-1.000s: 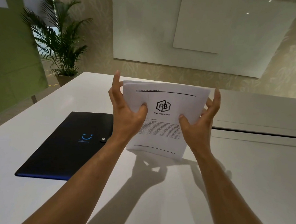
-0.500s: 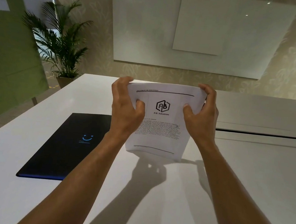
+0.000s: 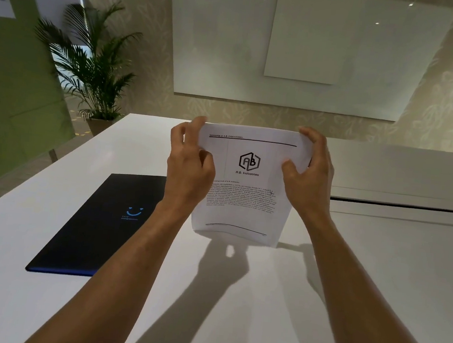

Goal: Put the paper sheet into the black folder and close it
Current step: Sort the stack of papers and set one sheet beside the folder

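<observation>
A white printed paper sheet [image 3: 245, 198] with a black hexagon logo is held upright above the white table, its lower edge just off the surface. My left hand [image 3: 190, 165] grips its left edge near the top. My right hand [image 3: 309, 173] grips its right edge near the top, fingers curled over the upper corner. The black folder [image 3: 98, 231], marked with a blue smile, lies flat and shut on the table to the left of the sheet. My left forearm covers the folder's right edge.
The white table [image 3: 375, 282] stretches ahead, with a dark seam [image 3: 402, 206] running across it on the right. A potted palm [image 3: 93, 75] stands beyond the far left corner. A green wall is at the left and a whiteboard hangs behind.
Both hands went from open fingers along the sheet's sides to fingers curled over its top corners. The sheet stays upright in about the same place.
</observation>
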`<state>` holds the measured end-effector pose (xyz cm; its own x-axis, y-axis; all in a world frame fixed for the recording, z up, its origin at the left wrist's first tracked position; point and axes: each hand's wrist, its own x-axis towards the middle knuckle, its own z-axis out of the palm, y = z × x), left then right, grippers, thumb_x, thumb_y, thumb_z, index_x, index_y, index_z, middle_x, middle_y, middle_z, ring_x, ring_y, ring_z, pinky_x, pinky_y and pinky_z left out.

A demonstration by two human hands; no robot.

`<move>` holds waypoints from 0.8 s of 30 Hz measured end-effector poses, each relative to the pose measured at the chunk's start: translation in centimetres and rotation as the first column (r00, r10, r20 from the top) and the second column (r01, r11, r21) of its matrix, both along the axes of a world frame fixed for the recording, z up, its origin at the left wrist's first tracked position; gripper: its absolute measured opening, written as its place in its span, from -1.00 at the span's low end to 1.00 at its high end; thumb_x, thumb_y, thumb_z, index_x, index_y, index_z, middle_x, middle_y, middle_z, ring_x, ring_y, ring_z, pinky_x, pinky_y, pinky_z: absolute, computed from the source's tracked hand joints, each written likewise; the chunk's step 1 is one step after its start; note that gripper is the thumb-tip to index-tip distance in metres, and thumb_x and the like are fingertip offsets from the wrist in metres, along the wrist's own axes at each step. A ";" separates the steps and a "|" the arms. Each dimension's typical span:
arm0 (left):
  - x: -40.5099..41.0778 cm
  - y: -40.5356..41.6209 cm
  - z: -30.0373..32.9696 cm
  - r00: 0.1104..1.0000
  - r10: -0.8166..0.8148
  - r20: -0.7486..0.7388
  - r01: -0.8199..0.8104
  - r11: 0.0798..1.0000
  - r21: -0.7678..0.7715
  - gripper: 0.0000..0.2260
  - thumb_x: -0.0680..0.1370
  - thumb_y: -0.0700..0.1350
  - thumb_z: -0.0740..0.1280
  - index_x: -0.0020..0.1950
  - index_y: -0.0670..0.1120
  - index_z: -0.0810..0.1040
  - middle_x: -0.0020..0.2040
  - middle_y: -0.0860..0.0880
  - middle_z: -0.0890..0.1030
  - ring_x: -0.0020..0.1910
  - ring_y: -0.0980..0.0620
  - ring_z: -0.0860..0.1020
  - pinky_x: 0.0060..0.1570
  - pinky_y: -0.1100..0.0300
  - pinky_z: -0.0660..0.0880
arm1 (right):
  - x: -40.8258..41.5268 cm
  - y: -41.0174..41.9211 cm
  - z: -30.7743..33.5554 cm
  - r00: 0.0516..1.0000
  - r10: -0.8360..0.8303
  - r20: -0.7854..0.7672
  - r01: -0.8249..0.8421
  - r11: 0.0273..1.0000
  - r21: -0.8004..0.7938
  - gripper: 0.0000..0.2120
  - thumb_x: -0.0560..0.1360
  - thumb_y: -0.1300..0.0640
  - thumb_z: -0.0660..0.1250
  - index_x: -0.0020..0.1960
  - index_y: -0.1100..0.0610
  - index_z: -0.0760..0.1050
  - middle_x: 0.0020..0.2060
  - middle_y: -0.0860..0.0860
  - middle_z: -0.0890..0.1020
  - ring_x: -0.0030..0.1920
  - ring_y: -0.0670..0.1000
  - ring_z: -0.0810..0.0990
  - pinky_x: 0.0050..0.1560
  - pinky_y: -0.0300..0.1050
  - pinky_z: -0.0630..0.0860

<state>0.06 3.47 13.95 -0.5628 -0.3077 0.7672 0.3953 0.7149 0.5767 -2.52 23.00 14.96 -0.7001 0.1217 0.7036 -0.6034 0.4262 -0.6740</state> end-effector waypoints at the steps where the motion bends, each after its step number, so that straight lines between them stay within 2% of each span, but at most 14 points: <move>1: -0.1 0.0 -0.1 1.000 -0.003 -0.004 0.003 1.000 0.024 -0.56 0.53 -0.26 0.25 0.39 -0.03 0.31 0.25 -0.11 0.38 0.04 0.11 0.45 -0.16 0.54 0.45 | -0.1 0.0 0.0 1.000 0.003 0.007 -0.003 1.000 -0.020 -0.45 0.40 0.34 0.32 0.34 0.02 0.34 0.18 -0.06 0.50 0.12 0.00 0.51 0.12 0.03 0.58; 4: -0.2 -0.1 -0.5 0.999 -0.048 0.003 0.047 0.991 0.124 -0.51 0.57 -0.24 0.21 0.47 -0.02 0.18 0.24 -0.06 0.42 0.02 0.09 0.51 -0.24 0.51 0.47 | -0.3 0.1 -0.4 0.998 0.028 0.052 -0.025 0.998 -0.062 -0.37 0.43 0.32 0.32 0.42 -0.02 0.23 0.19 0.00 0.51 0.09 0.04 0.56 0.02 -0.06 0.61; 7: 0.0 0.0 -1.4 0.987 -0.151 0.045 0.134 0.952 0.274 -0.46 0.61 -0.21 0.16 0.52 0.06 0.03 0.21 0.01 0.43 -0.01 0.08 0.57 -0.25 0.47 0.53 | -0.3 0.0 -1.4 0.989 0.077 0.125 -0.063 0.992 -0.110 -0.25 0.46 0.33 0.30 0.51 -0.07 0.06 0.04 -0.03 0.51 -0.04 -0.10 0.61 -0.24 -0.37 0.57; 10: -0.2 0.2 -3.2 0.964 -0.247 0.101 0.200 0.919 0.341 -0.52 0.64 -0.20 0.14 0.51 0.05 0.07 0.12 0.01 0.51 -0.04 0.07 0.61 -0.27 0.41 0.54 | -0.2 -0.2 -2.9 0.974 0.107 0.202 -0.076 0.984 -0.159 -0.25 0.47 0.36 0.30 0.53 0.01 0.05 -0.01 -0.08 0.50 -0.06 -0.18 0.56 -0.30 -0.50 0.49; 13: -0.5 0.4 -5.2 0.944 -0.281 0.173 0.196 0.899 0.392 -0.64 0.64 -0.24 0.10 0.43 -0.07 0.19 0.10 -0.04 0.54 -0.04 0.08 0.59 -0.28 0.43 0.52 | -0.3 -0.6 -5.2 0.953 0.126 0.274 -0.075 0.979 -0.189 -0.38 0.46 0.40 0.29 0.45 0.15 0.19 0.10 -0.02 0.50 0.02 -0.02 0.54 -0.28 -0.55 0.47; 15: -0.6 0.7 -6.5 0.930 -0.296 0.218 0.176 0.879 0.444 -0.70 0.65 -0.25 0.08 0.38 -0.12 0.25 0.12 -0.06 0.53 0.00 0.07 0.56 -0.26 0.47 0.51 | -0.3 -0.8 -7.1 0.929 0.130 0.348 -0.065 0.979 -0.193 -0.44 0.49 0.40 0.26 0.43 0.15 0.22 0.14 0.00 0.50 0.08 0.02 0.51 -0.28 -0.56 0.45; 20: -0.5 1.0 -9.6 0.902 -0.300 0.311 0.103 0.849 0.519 -0.80 0.67 -0.19 0.05 0.27 -0.12 0.33 0.12 -0.05 0.52 -0.02 0.14 0.52 -0.22 0.40 0.46 | -0.2 -1.1 -11.4 0.868 0.137 0.478 -0.045 0.979 -0.199 -0.52 0.52 0.40 0.17 0.40 0.16 0.23 0.14 0.04 0.50 0.06 0.08 0.50 -0.28 -0.52 0.40; 24: -0.5 1.5 -10.3 0.904 -0.306 0.298 0.085 0.813 0.576 -0.84 0.68 -0.16 0.04 0.21 -0.09 0.35 0.07 -0.01 0.53 -0.03 0.11 0.52 -0.17 0.27 0.49 | -0.2 -1.2 -12.7 0.857 0.143 0.496 -0.040 0.976 -0.213 -0.59 0.54 0.40 0.17 0.35 0.19 0.26 0.13 0.04 0.50 0.07 0.07 0.49 -0.20 -0.45 0.42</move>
<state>-0.43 4.95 3.61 -0.8561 -0.4582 0.2389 0.1771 0.1742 0.9687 -2.71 21.83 2.22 -0.9665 0.1329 0.2194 -0.1870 0.2202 -0.9574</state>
